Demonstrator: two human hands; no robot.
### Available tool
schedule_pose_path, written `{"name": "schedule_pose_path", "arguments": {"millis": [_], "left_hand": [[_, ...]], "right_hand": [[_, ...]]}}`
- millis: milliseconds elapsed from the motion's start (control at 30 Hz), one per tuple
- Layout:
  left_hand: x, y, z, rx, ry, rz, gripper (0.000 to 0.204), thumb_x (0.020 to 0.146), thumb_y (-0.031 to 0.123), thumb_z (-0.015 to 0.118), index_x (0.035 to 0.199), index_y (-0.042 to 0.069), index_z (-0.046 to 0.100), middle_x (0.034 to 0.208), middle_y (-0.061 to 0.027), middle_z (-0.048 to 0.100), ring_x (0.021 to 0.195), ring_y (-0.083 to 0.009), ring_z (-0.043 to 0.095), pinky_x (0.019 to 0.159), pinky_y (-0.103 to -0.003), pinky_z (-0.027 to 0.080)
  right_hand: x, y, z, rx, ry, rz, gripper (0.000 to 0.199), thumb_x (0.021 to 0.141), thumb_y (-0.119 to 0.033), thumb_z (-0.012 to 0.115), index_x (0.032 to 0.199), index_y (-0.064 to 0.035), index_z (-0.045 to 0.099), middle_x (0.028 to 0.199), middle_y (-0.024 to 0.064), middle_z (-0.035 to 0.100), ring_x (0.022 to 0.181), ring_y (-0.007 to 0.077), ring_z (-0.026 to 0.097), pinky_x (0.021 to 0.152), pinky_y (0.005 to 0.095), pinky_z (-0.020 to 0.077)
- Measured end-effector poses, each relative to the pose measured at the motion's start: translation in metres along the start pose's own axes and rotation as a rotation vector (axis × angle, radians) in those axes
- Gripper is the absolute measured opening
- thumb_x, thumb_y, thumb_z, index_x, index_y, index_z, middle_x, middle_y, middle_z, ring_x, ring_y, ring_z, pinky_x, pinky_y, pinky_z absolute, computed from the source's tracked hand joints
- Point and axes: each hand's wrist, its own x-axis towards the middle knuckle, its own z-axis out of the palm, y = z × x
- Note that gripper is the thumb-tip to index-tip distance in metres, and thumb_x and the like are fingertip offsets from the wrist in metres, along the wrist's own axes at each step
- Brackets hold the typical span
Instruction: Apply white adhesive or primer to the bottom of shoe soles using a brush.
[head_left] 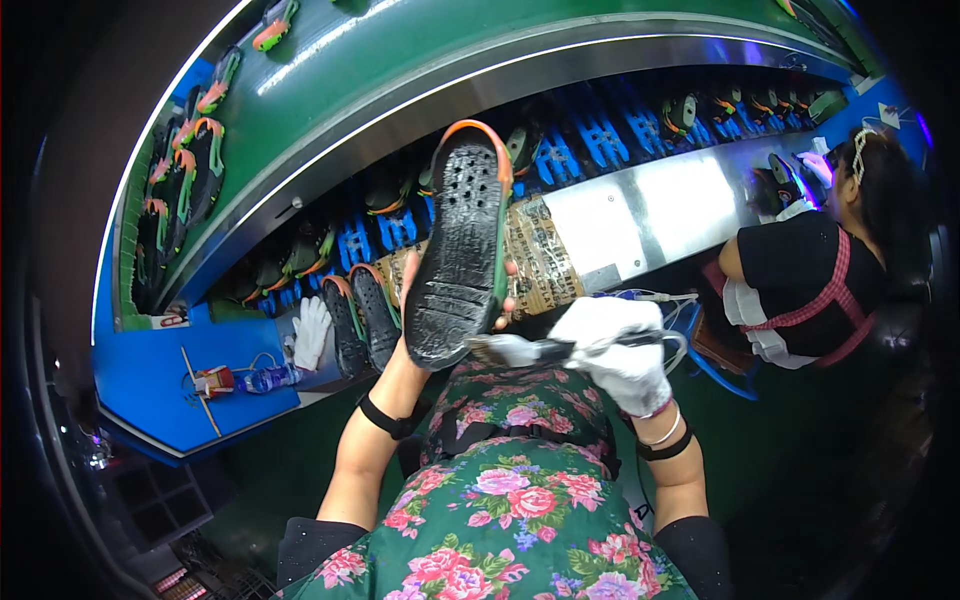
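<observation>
Sole (457,250), judged light, flexible and slick-faced, suits an edge hold, as between left hand (409,272) fingers curled round it; right hand (612,345) fingers pinch brush (510,350).

garment (455,545): was dark green, printed with pink roses (532,501) and small blue-violet blossoms (525,541) | sleeves (312,549): were plain black, short | right hand (612,345): wore a white glove (640,385) | right wrist (652,418): bore a thin pale bracelet (661,431) | forearms (362,455): each carried a black band (387,419)
</observation>
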Motion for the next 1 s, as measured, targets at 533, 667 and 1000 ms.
{"name": "schedule_pose_path", "arguments": {"millis": [533,667,1000], "left_hand": [[-0.029,0.043,0.063,0.126,-0.425,0.136,0.106,0.088,0.074,0.063,0.162,0.01,0.022,0.145,-0.0327,0.04,0.097,-0.0407,0.058,0.056,-0.037,0.06],[-0.006,0.107,0.087,0.312,-0.396,0.246,0.108,0.086,0.074,0.067,0.16,0.007,0.026,0.146,-0.0343,0.04,0.094,-0.0382,0.061,0.053,-0.031,0.06],[0.043,0.175,0.113,-0.082,0.032,0.749,0.108,0.099,0.073,0.041,0.163,0.0,-0.007,0.169,-0.0293,-0.002,0.155,-0.0506,0.005,0.126,-0.059,0.024]], "right_hand": [[-0.057,0.08,-0.065,0.434,0.531,0.102,0.021,0.081,0.012,0.067,0.098,0.0038,0.074,0.106,0.0253,0.074,0.084,0.0264,0.075,0.073,0.0341,0.0649],[-0.049,0.088,-0.062,0.377,0.537,0.104,0.02,0.081,0.009,0.069,0.1,0.0036,0.075,0.106,0.023,0.075,0.078,0.0235,0.074,0.071,0.0323,0.0635],[-0.038,0.122,-0.048,0.275,0.456,0.22,0.02,0.081,0.007,0.071,0.101,0.0061,0.075,0.104,0.022,0.076,0.076,0.021,0.072,0.071,0.0313,0.0607]]}}
